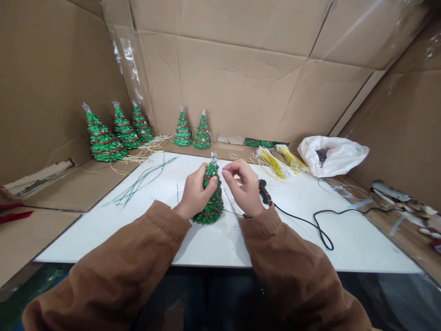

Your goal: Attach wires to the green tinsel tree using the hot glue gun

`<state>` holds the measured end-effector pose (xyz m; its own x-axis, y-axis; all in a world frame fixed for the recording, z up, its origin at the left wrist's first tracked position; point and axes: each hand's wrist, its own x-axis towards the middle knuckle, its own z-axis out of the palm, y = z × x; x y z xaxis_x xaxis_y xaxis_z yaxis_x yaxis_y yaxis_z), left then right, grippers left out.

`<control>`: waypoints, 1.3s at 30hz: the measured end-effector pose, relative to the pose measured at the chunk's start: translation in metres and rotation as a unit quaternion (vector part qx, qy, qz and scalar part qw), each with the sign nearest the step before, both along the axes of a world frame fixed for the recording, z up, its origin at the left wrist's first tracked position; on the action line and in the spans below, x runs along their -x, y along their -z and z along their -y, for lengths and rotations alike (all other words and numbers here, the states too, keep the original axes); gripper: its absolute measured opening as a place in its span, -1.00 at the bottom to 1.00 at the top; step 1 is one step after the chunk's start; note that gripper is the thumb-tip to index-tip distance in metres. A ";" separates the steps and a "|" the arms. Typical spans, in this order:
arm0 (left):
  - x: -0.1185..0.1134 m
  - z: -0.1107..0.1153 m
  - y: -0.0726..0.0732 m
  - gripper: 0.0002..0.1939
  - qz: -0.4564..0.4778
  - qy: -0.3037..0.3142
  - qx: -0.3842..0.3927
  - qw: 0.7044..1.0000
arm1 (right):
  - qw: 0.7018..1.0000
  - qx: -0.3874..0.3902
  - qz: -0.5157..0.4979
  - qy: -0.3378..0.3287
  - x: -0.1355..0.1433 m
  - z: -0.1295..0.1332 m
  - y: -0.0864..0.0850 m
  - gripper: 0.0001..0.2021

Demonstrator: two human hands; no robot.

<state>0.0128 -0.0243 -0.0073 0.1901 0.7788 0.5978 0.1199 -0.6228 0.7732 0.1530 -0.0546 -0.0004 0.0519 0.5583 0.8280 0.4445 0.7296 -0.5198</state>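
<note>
A small green tree (215,202) with red garland and a star (214,157) on its tip stands upright on the white board (292,239). My left hand (197,191) is wrapped round its upper left side, the thumb across the front. Just right of the tree, apart from it, is my right hand (245,186), its thumb and index fingertip nearly together; whether something tiny is between them is too small to tell. Behind my right hand lies a black glue gun (264,191), partly hidden, with its black cable (303,220) running right.
Several finished trees (103,138) stand along the back and left. Green wires (138,184) lie on the board's left. Yellow and white wire bundles (272,161) and a white plastic bag (334,156) sit at the back right. Cardboard walls (223,82) enclose the workspace.
</note>
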 end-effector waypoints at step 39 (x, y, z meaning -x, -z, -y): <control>-0.007 0.004 0.004 -0.78 -0.150 -0.039 -0.142 0.978 | 0.980 -0.149 0.115 0.060 -0.003 0.003 0.002 -0.95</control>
